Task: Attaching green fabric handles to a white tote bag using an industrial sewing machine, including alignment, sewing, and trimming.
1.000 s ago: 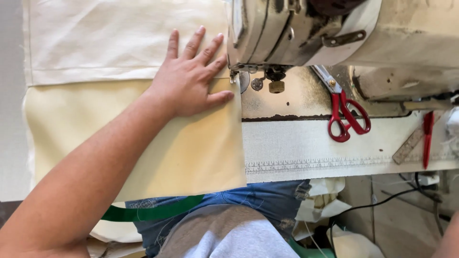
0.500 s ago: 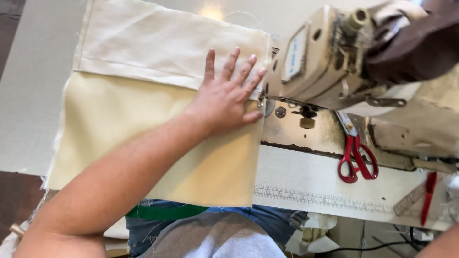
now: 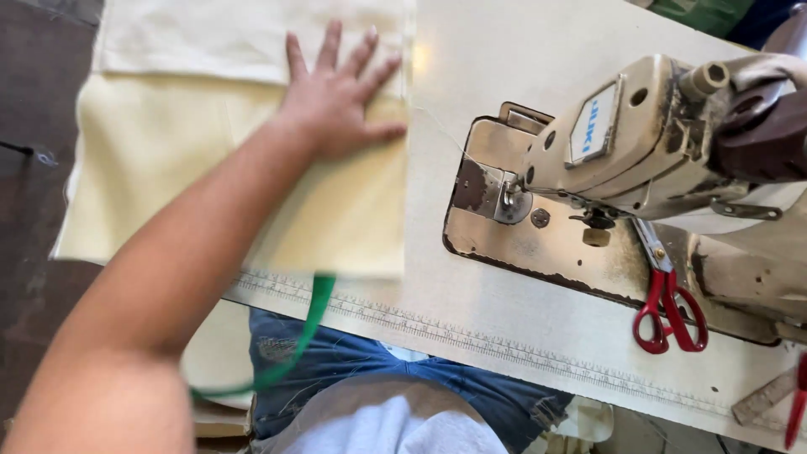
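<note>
Nearest: the person's lap, blue jeans [image 3: 370, 370] and a pale grey shirt hem [image 3: 395, 424], tucked under the near edge of the sewing table [image 3: 471, 311]. A green strap [image 3: 307, 324] hangs off that near edge, looping down over the jeans. A printed ruler strip [image 3: 504, 340] runs along the table's near edge.

Left forearm comes up from the near-left corner. Left hand [image 3: 336, 105] is open, fingers spread, palm flat down on the pale yellow fabric panel [image 3: 168, 168]. Nothing gripped, just pressing. The panel lies on the left part of the table, its left side overhanging the left edge, its right edge well apart from the machine's plate. The far part of the panel is overlapped by a whiter cloth piece [image 3: 202, 38]; the fingertips rest at that seam.

Right side: industrial sewing machine [image 3: 656, 134], cream, worn and grimy, head over a scuffed metal bed plate [image 3: 538, 244]. Needle area sits clear of the fabric. Red-handled scissors [image 3: 668, 307] lie on the bed plate's near-right part, blades under the machine arm. Red-handled tool [image 3: 794, 408] and a small ruler [image 3: 761, 399] at the near-right corner, cropped.

Right hand: not in view, can't tell its state.
</note>
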